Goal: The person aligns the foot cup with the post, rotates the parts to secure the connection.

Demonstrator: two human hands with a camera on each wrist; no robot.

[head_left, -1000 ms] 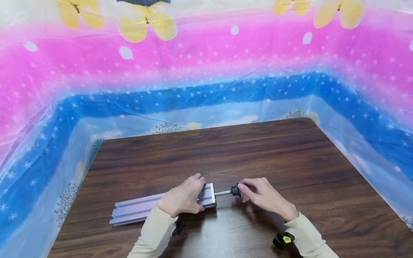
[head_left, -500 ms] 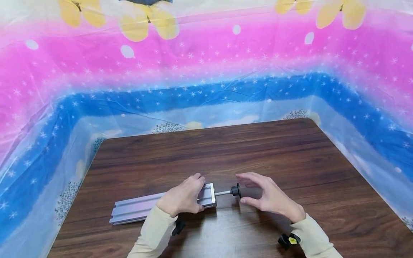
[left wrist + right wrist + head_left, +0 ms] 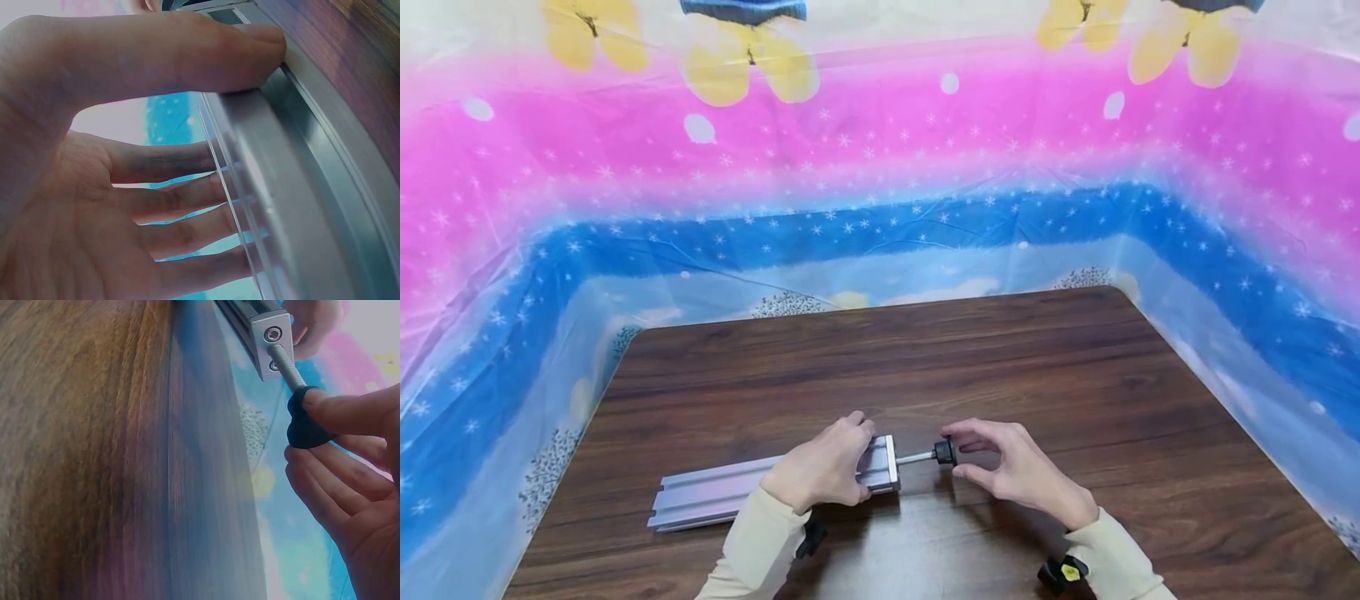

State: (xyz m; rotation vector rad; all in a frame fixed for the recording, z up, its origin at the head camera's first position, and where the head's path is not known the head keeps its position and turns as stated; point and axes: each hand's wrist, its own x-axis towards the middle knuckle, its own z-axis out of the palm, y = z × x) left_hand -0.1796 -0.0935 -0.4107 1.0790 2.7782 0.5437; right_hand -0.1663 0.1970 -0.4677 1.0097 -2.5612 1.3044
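A silver aluminium extrusion profile (image 3: 715, 498) lies on the wooden table, slanting slightly across the head view. My left hand (image 3: 820, 467) grips it near its right end, thumb on the near side and fingers over the far side. The right end carries a metal end plate (image 3: 262, 347) with screw heads. From that plate a threaded rod (image 3: 287, 367) sticks out, bearing a black levelling foot (image 3: 306, 428) with a wide round base. My right hand (image 3: 1026, 468) pinches the foot's edge between thumb and fingertips; its palm is clear of the base.
The dark wooden table (image 3: 1000, 358) extends behind and to the right of the profile. A pink and blue printed cloth (image 3: 865, 167) surrounds its back and sides. Black camera mounts sit at both wrists.
My right hand held the foot, spread its thumb and fingers away from it, and has now closed back onto its edge. The left hand keeps its grip; the head view has tilted slightly.
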